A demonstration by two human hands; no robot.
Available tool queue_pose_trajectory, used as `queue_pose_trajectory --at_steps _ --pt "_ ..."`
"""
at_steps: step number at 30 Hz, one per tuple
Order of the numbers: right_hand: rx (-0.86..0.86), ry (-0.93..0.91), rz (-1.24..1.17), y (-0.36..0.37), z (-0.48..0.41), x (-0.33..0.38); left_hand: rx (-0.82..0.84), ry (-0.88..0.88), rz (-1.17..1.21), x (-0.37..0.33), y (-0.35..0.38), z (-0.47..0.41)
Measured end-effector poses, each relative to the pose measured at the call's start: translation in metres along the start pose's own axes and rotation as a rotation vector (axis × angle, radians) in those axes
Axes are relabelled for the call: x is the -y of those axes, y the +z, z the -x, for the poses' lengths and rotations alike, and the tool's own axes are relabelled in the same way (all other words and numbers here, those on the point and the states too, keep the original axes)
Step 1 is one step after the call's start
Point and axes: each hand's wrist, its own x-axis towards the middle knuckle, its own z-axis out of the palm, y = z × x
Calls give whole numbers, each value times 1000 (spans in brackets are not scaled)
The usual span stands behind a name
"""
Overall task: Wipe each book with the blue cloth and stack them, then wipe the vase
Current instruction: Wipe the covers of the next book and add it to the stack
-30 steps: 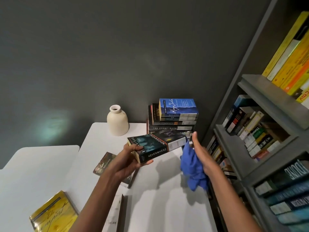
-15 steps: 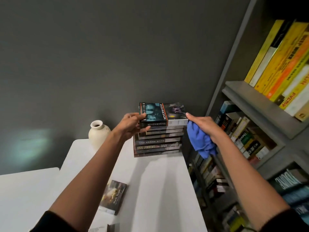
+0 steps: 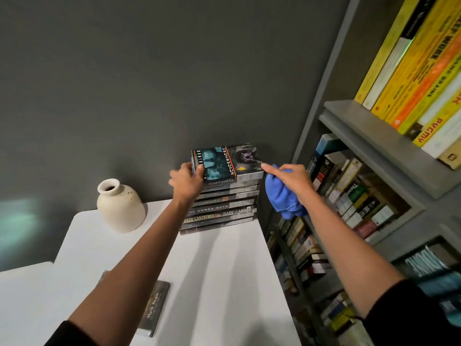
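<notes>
Neverwhere book [image 3: 225, 162] is lying flat on top of the stack [image 3: 219, 211], way at the back right corner of the white counter [image 3: 224, 283], pretty much against the grey wall. The left hand [image 3: 187, 182] has its fingers curled round the left end of that top book, gripping it. The right hand [image 3: 290, 176] has the blue cloth [image 3: 282, 198] bunched up in its curled fingers, hanging just past the counter's right edge, and its index finger pokes out straight and touches the book's right end. The cream vase [image 3: 119, 207] stands upright on the counter left of the stack, near it but not touching. One more paperback [image 3: 156, 307] lies flat closer in, beside the left forearm. Over on the right is a grey bookshelf [image 3: 374, 151] packed with books
</notes>
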Motion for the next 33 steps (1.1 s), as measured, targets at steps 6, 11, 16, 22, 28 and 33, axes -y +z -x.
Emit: queue_pose_trajectory --at_steps 6,11,16,22,28,33 --pt "140 -156 232 -3 -3 2 98 290 -211 14 -17 11" --pt "18 -303 483 14 0 16 58 294 -195 16 -8 0" --pt "10 -467 592 17 4 13 34 317 -200 17 -8 -4" --pt "-14 -455 613 19 1 14 15 335 -206 19 -4 -5" --pt "-22 -428 651 21 -2 20 -14 420 -278 15 -3 0" --pt "-25 -363 588 25 2 15 9 412 -310 17 2 2"
